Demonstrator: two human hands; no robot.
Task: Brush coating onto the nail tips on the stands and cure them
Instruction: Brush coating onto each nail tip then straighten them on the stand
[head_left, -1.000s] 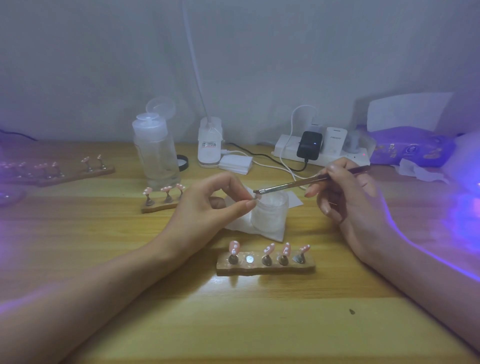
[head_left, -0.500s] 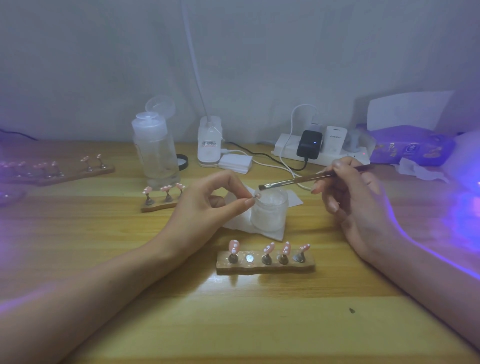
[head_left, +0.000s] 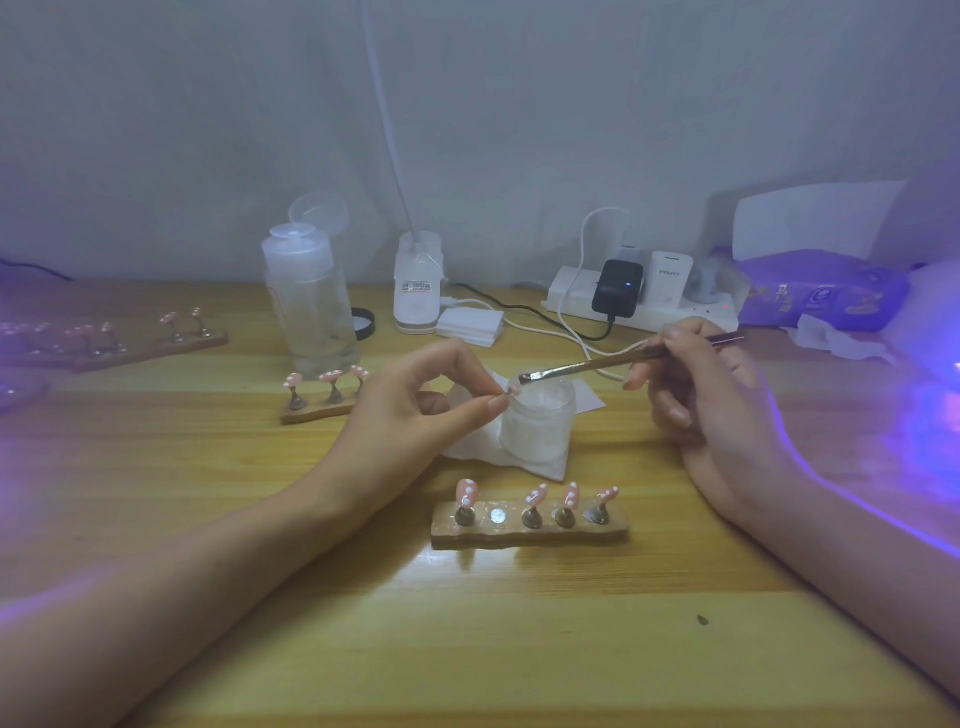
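A wooden stand (head_left: 530, 535) in front of me carries several pink nail tips with white dots; its second magnet spot (head_left: 497, 516) is bare. My left hand (head_left: 410, 410) pinches a small nail-tip holder (head_left: 510, 393) between thumb and forefinger, beside a frosted jar (head_left: 540, 423). My right hand (head_left: 696, 395) grips a thin brush (head_left: 613, 362). Its bristle end hovers over the jar's rim, just right of the pinched tip. A smaller stand (head_left: 322, 402) with three pink tips sits to the left, partly behind my left hand.
A clear bottle (head_left: 310, 312) with an open flip cap stands behind the small stand. A long stand (head_left: 119, 340) of tips lies far left. A power strip (head_left: 639, 301), a lamp base (head_left: 418, 283) and purple tissues (head_left: 821, 296) line the back. Violet light glows at the right.
The brush tip has lifted slightly away from the pinched nail tip and now sits over the jar's rim. My left hand has kept its pinch in place.
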